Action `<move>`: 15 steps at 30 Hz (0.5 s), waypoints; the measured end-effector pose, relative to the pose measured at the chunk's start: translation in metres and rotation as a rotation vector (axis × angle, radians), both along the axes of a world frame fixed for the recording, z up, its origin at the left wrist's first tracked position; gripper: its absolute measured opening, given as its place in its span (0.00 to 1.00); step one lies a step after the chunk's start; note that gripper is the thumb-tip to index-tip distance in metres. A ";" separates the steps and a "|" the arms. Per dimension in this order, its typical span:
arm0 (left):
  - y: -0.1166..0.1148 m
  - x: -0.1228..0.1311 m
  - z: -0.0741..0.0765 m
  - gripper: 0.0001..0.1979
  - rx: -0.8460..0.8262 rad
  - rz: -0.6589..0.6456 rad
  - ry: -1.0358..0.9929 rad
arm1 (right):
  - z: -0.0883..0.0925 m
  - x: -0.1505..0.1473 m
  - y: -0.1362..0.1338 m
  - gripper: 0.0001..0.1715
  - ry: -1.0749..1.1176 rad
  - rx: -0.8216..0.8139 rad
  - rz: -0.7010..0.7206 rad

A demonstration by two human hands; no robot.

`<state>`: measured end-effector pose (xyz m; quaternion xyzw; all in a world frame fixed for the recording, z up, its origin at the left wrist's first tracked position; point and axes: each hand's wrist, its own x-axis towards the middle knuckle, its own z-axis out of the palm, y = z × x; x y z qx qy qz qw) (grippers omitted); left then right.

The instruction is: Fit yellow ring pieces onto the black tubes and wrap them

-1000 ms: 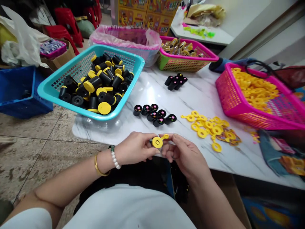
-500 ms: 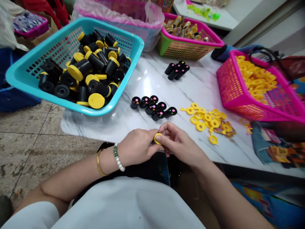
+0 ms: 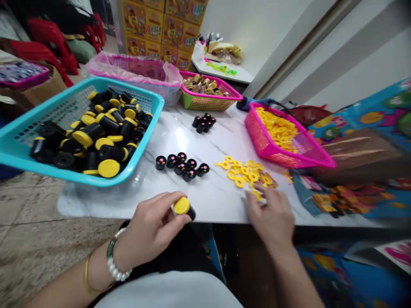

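My left hand [image 3: 157, 224] is closed around a black canister with a yellow lid [image 3: 182, 205], held tilted just above the table's front edge. Over on the right, my right hand [image 3: 271, 214] reaches down to the nearest yellow plastic ring [image 3: 257, 195]; thumb and forefinger are apart on either side of it, slightly blurred. That ring lies at the front of a loose pile of yellow rings with short tabs [image 3: 245, 173]. Between and beyond my hands stands a cluster of open black canisters [image 3: 180, 167] with pink and coloured bits inside.
A turquoise basket [image 3: 146, 141] of yellow-lidded black canisters fills the left. Farther back stand more black canisters [image 3: 204, 123]. A pink basket [image 3: 260, 139] holds yellow rings; another pink-and-green basket [image 3: 205, 102] is behind. Printed cartons [image 3: 160, 32] are stacked at the back.
My hands have parted: the left moved left with the yellow-lidded canister, while the right let go of it and went right to the yellow rings. The view has tilted up.
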<state>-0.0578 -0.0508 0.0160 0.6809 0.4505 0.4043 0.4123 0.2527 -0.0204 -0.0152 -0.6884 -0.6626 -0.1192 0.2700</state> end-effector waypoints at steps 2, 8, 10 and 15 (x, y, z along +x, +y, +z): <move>0.005 -0.007 0.007 0.21 -0.344 -0.111 -0.202 | -0.010 0.020 0.005 0.25 -0.201 -0.008 -0.018; 0.013 -0.013 0.002 0.33 -0.632 -0.152 -0.574 | -0.010 0.018 0.000 0.15 -0.323 -0.212 0.007; 0.009 -0.015 0.008 0.27 -0.603 -0.153 -0.499 | -0.008 0.014 -0.001 0.13 -0.337 -0.209 -0.001; 0.000 -0.031 0.037 0.19 0.005 0.090 -0.103 | -0.008 -0.007 0.008 0.20 -0.202 -0.137 0.079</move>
